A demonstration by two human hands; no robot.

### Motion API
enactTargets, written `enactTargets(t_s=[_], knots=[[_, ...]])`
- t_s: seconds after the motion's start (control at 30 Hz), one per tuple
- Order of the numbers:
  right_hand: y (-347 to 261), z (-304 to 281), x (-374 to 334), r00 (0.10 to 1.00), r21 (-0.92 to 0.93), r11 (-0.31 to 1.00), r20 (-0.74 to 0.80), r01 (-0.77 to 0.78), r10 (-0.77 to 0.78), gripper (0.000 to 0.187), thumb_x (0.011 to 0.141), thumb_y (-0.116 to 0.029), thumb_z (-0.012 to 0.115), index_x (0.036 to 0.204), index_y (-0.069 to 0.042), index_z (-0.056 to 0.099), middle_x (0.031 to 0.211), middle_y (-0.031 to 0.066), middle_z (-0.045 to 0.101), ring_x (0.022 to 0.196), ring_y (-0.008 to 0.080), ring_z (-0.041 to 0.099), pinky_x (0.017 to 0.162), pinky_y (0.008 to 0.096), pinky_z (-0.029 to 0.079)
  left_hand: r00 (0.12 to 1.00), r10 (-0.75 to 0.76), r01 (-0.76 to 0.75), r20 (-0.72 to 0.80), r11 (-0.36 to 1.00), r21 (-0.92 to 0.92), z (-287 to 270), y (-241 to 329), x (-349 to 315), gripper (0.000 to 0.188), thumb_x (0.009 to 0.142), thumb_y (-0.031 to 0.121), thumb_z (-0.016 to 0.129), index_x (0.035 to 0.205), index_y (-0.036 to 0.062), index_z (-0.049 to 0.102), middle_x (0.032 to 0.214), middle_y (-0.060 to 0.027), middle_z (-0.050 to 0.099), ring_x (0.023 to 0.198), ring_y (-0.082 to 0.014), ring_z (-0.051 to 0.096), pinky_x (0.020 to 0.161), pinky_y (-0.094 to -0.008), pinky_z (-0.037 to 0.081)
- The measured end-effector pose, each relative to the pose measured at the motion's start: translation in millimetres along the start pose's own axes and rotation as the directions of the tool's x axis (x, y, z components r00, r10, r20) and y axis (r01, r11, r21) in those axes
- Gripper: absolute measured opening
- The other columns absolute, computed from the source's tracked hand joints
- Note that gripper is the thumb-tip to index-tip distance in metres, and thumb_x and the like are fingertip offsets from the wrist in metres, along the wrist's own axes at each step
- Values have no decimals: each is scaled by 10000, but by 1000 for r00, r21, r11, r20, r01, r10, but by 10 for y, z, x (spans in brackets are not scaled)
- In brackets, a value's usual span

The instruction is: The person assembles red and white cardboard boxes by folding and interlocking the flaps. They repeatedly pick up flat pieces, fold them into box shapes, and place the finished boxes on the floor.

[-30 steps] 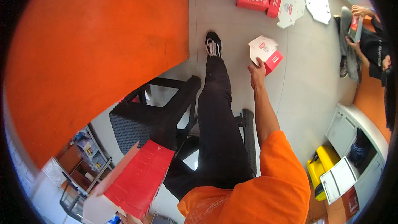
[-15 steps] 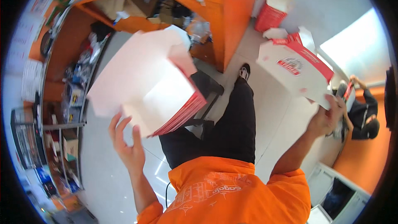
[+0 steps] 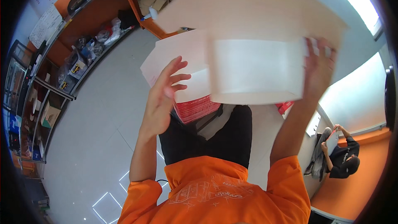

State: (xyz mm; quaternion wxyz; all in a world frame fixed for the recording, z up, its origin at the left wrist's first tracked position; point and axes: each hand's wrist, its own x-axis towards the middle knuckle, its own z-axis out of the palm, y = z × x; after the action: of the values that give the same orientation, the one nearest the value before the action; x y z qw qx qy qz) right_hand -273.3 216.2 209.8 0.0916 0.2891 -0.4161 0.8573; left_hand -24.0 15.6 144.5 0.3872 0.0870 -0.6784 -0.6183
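My right hand grips the right wall of an open paperboard box, its fingers hooked over the edge. The box's pale inside faces me and its large upper flap is blurred by motion. Below and behind it stands a stack of nested boxes with red outer sides and white insides, partly covered by the held box. Beside the left end of that stack is my left hand, fingers spread and holding nothing; whether it touches the stack I cannot tell.
Shelves with bagged items and small bins curve along the left. An orange desk stands at the far side. At right, another person sits by an orange wall, holding something flat. A red item shows below the held box.
My right hand has swung the box from the far right in over the stack, its inside now turned toward me. My left hand has moved right, along the stack's side. The view has shifted.
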Motion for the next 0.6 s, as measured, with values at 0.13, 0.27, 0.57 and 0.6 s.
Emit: enactTargets(t_s=[0.13,0.27,0.57,0.6], knots=[[834,507,-154,963,139,962,168,-235,211,213,1023,-97,626,1228,-50,593,1079,27,665,941,106,642,817,298,578,973,-213,222,-93,970,96,-193,-92,84,406,1005,284,657,1203,-70,669,1060,-164,726,986,-200,700,825,-329,562],[1469,614,-200,845,138,848,254,-512,470,230,1038,-164,630,1227,-41,583,1072,51,669,931,135,658,813,303,589,929,-260,349,-263,852,389,-266,-146,132,337,964,232,686,1053,-93,690,865,-131,741,753,-149,718,610,-295,568],[1621,432,-415,769,167,769,339,-617,543,397,1048,-232,613,1361,-3,528,1222,94,633,1173,200,602,997,369,523,921,-99,306,-378,783,541,-337,-307,326,198,873,110,653,873,-84,690,712,-148,716,635,-218,719,624,-355,560],[1620,405,-437,763,143,776,358,-614,538,400,1050,-219,608,1377,-3,526,1230,102,637,1172,198,607,996,361,522,925,-72,296,-372,752,589,-328,-309,341,190,868,107,650,860,-78,688,707,-158,714,629,-238,717,632,-363,558]])
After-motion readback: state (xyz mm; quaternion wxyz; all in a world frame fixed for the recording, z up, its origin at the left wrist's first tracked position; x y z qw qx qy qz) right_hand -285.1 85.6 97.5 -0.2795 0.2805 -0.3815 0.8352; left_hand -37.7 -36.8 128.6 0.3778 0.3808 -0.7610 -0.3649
